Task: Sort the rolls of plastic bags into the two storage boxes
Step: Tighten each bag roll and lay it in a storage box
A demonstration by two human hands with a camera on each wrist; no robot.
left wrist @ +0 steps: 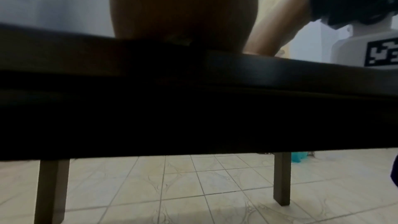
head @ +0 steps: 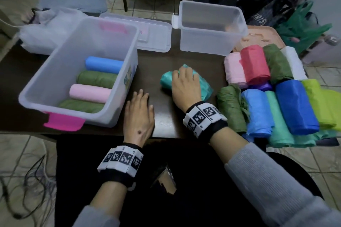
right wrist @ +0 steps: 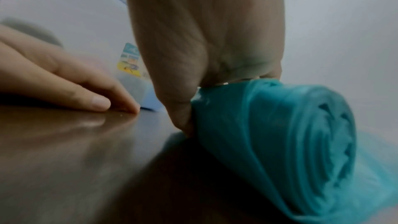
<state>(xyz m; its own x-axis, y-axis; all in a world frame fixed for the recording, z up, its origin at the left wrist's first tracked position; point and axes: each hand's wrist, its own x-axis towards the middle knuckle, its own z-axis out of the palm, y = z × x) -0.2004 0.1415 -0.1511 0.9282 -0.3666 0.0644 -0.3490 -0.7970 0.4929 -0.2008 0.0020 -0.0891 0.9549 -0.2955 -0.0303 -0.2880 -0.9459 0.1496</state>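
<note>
A teal roll of plastic bags [head: 204, 86] [right wrist: 290, 142] lies on the dark table [head: 166, 64] between the two boxes. My right hand [head: 184, 86] [right wrist: 204, 57] grips it from above, fingers curled over its top and thumb against its near side. My left hand [head: 139, 114] [right wrist: 64, 77] rests flat on the table beside the large clear box with pink latches [head: 36, 86], fingers straight, holding nothing. That box holds blue [head: 104, 64], green [head: 96, 79], pink [head: 90, 93] and green [head: 81, 106] rolls. The smaller clear box [head: 212, 42] stands at the back, nothing in it.
Several coloured rolls [head: 276, 97] lie piled at the table's right end, some over a peach tray [head: 262, 37]. A clear lid [head: 153, 33] lies behind the large box, with white plastic bags [head: 42, 31] at the left. Chair legs and bags crowd the tiled floor beyond.
</note>
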